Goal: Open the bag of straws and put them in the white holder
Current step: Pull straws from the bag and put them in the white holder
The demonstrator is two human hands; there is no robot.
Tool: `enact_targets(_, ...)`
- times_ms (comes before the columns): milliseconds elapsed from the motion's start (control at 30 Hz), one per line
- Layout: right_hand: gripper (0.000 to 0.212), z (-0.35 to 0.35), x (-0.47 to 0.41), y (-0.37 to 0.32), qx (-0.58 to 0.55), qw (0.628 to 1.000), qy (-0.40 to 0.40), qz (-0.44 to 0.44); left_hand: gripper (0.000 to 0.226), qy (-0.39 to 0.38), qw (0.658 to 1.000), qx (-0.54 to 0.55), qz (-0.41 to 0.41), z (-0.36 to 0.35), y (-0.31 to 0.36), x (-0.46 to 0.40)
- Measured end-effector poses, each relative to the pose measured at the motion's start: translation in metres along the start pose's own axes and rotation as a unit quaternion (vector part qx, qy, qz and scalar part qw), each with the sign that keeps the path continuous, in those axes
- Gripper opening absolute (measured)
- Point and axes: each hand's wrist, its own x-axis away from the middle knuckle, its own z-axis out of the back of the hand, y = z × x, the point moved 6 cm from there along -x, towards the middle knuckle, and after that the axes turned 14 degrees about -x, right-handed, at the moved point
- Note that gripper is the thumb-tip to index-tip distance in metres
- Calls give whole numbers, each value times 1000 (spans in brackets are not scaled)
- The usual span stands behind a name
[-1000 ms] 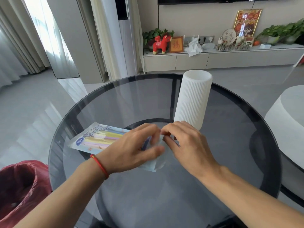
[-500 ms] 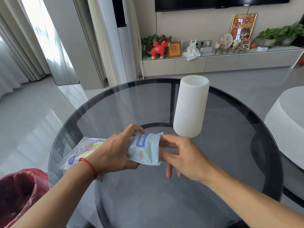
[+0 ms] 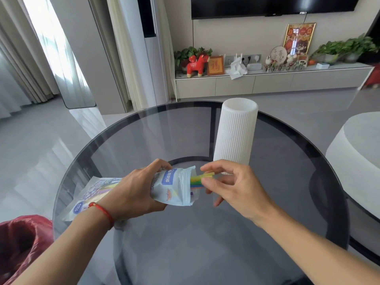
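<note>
Bright window daylight from the left, sharp, edges bowed.

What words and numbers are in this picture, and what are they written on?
"福": gold-framed picture on the cabinet.
"平安喜乐": round white plaque.
"SWIRL", partly hidden: side of the straw bag held by the left hand.
Blue label on the bag: too blurred.
Blue circle on the flat packet: number unreadable.

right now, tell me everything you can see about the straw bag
The straw bag is a thin, crinkly plastic pouch, pale blue and white with a blue label and printed pictures. It lies roughly level above the glass table, mouth open toward the right. The left hand grips its middle; its tail trails left over the table. Coloured straws poke from the mouth, pinched by the right hand.
</note>
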Motion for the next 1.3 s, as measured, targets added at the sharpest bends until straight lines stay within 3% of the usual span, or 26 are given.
enact_targets(233, 5, 9, -7, 0, 24, 999, 29, 10, 65, -8, 999, -32, 13, -3, -6, 2)
enact_targets(367, 7, 38, -6, -11, -86, 993, 85, 0, 61, 11, 998, -52, 30, 1, -15, 4)
enact_targets(467, 39, 36, 1, -2, -231, 967, 98, -48, 59, 22, 998, -54, 33, 4, -13, 2)
enact_targets(533, 68, 20, 5, 5, -281, 954, 64, -84, 58, 29, 998, -55, 32, 5, -9, 1)
enact_targets(567, 73, 11, 6, 7, -287, 952, 53, -93, 58, 30, 998, -55, 28, 4, -6, 1)
enact_targets(733, 16, 13, 2, 2, -250, 954, 154, -58, 56, 29, 998, -58, 27, 4, -4, 2)
enact_targets(800, 5, 26, 1, -5, -258, 946, 189, -49, 56, 30, 997, -57, 31, 5, -9, 3)
enact_targets(867, 11, 32, 3, -5, -294, 933, 201, -57, 55, 31, 998, -56, 28, 5, -10, 4)
enact_targets(967, 39, 11, 6, 1, -306, 933, 162, -96, 52, 30, 998, -53, 15, 5, -3, 5)
enact_targets(1100, 24, 1, 4, 5, -277, 939, 181, -95, 52, 22, 999, -49, 4, 4, 2, 2)
enact_targets(1300, 29, 51, 4, -22, -129, 963, 237, 7, 53, -8, 996, -86, 17, -2, -9, 4)
